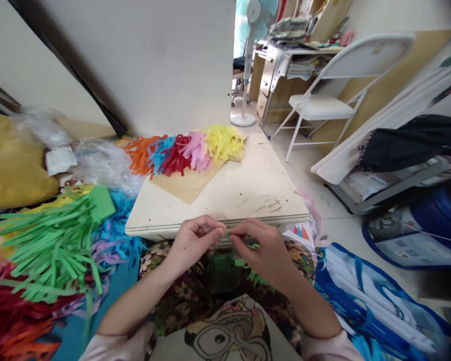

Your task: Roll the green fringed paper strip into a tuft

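Observation:
My left hand (197,240) and my right hand (265,248) meet in front of the table edge, thumbs and fingers pinched. A small bit of green paper (228,233) shows between their fingertips, gripped from both sides. Below them, over the lap, more green fringed paper (252,276) is partly covered by my right hand. Whether it joins the piece in my fingers I cannot tell. On the white table (248,185) lies a row of paper tassels in orange, blue, red, pink and yellow (178,153), resting partly on brown cardboard (188,185).
Piled at the left are green paper fringes (56,240), with red, orange and blue ones around them. Clear plastic bags (101,160) lie behind. On the right are a blue-trimmed bag (376,301), a white folding chair (323,105) and a standing fan (250,60).

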Tool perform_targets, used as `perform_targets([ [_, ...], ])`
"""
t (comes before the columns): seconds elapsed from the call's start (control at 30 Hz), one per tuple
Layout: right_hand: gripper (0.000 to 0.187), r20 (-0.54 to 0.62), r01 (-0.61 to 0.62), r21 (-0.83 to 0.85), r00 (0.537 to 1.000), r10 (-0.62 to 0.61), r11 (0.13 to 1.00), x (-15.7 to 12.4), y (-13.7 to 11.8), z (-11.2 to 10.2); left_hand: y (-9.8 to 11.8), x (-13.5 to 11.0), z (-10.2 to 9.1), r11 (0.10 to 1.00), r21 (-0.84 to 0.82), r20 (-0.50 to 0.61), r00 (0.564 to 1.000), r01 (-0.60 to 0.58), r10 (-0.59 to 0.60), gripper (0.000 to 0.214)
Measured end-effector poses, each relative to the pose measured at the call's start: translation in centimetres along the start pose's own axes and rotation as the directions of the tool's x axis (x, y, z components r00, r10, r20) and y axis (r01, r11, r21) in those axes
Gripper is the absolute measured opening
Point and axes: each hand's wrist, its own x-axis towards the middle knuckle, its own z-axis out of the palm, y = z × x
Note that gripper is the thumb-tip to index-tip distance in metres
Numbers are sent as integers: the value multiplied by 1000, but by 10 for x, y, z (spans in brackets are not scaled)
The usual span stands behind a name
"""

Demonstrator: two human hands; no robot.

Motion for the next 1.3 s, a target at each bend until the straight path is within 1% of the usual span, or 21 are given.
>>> perform_targets([
  [0.07, 9, 3, -2, 4, 1000, 2, 1000, 0, 0, 0, 2, 0, 0, 999, 42, 6, 1000, 9, -9, 19],
  [0.17, 4, -14, -61, 39, 998, 61, 997, 0, 2, 2, 6, -1, 0, 995, 92, 37, 999, 31, -35, 20],
  [0.27, 8, -17, -108, 85, 994, 110, 991, -1, 4, 5, 10, -1, 0, 992, 105, 71, 995, 64, -72, 20],
  [0.33, 8, -5, -98, 109, 995, 99, 989, -1, 6, 5, 12, -1, 0, 993, 92, 79, 993, 77, -84, 20],
  [0.43, 8, 28, -79, 111, 997, 77, 991, -1, 7, 5, 11, -2, 0, 996, 78, 49, 998, 45, -48, 19],
  [0.5, 9, 46, -72, 72, 997, 69, 995, 0, 7, 3, 10, -1, -1, 996, 85, 25, 1000, 10, -12, 18],
  [0.63, 4, 65, -44, -35, 997, 46, 998, 2, 7, 1, 6, 1, -3, 995, 101, 14, 1000, -17, 16, 16],
  [0.7, 4, 60, -30, -58, 998, 34, 998, 2, 9, 2, 6, 2, -3, 995, 103, 8, 1000, -12, 12, 16],
  [0.8, 7, 28, -26, -41, 999, 27, 999, 2, 11, 4, 7, 2, 0, 994, 110, -3, 1000, 6, -5, 17],
  [0.97, 7, 16, -77, 28, 997, 77, 997, 1, 13, 7, 6, 4, 2, 991, 124, 8, 998, 53, -55, 16],
  [1.03, 7, -1, -101, 49, 995, 101, 994, 2, 14, 8, 3, 6, 1, 996, 68, 11, 998, 60, -61, 16],
  [1.1, 6, -29, -116, 67, 993, 118, 991, 2, 14, 10, -1, 8, 0, 997, -54, 1, 999, 51, -51, 18],
  [1.2, 5, -57, -130, 91, 989, 136, 987, 3, 16, 12, -4, 11, 0, 974, -224, -24, 999, 25, -31, 21],
  [1.3, 8, -27, -147, 131, 988, 152, 980, 6, 18, 11, -3, 13, 2, 963, -271, -63, 998, 9, -27, 20],
])
